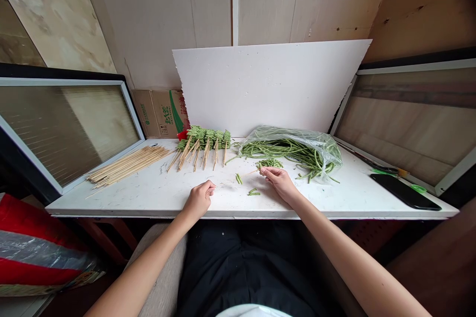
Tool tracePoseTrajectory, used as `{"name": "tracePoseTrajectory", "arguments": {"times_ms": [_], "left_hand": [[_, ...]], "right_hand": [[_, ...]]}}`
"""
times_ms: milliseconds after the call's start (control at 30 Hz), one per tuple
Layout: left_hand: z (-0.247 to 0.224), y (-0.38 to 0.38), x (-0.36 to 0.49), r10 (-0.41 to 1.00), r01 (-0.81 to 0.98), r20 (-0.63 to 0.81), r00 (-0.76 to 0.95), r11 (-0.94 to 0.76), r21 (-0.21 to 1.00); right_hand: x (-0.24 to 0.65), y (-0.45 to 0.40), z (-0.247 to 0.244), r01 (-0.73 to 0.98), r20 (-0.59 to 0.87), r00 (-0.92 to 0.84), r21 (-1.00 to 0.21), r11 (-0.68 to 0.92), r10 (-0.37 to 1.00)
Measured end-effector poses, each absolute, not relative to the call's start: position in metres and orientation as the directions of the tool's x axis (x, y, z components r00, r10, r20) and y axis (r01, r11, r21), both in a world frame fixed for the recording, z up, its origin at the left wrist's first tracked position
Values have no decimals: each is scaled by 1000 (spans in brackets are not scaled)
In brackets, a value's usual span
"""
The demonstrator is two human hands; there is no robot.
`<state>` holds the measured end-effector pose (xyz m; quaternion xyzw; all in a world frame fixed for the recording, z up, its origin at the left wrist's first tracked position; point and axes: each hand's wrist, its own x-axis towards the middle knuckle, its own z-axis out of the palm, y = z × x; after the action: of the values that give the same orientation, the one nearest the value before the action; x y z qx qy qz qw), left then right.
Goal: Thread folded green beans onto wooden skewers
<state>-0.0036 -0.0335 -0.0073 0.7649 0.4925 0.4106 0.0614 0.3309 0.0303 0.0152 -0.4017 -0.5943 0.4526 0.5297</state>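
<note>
Beans point(269, 163) lie cut in a small pile on the tabletop point(141, 193), beside the right hand point(279, 182), which pinches a thin stick point(253, 172). The left hand point(200, 199) is curled closed; whether around anything, I cannot tell.

"What lies on your white worktop point(148, 200), going by the clear bag of long beans point(329, 151)?"

"Left of the bag, you have stacked skewered beans point(208, 137); farther left, bare skewers point(130, 163). Nearer you than the bag sit cut beans point(270, 163) and loose pieces point(238, 179). Your black phone point(404, 192) is to its right."
</note>
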Motion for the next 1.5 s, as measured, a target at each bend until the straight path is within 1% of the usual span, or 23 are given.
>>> {"name": "tracePoseTrajectory", "arguments": {"times_ms": [400,633,967,1500], "left_hand": [[-9,-31,-4,797,689,576,182,-521,504],[-10,-32,-6,791,701,594,147,-507,502],[-11,-32,-7,782,698,603,160,-521,490],[-13,-33,-7,781,698,599,178,-529,482]], "right_hand": [[329,29,19,-84,228,-93,-972,221,969],[315,22,25,-120,268,-60,-958,260,962],[308,18,23,-115,295,-43,-951,288,955],[305,7,27,-92,285,-68,-956,278,956]]}}
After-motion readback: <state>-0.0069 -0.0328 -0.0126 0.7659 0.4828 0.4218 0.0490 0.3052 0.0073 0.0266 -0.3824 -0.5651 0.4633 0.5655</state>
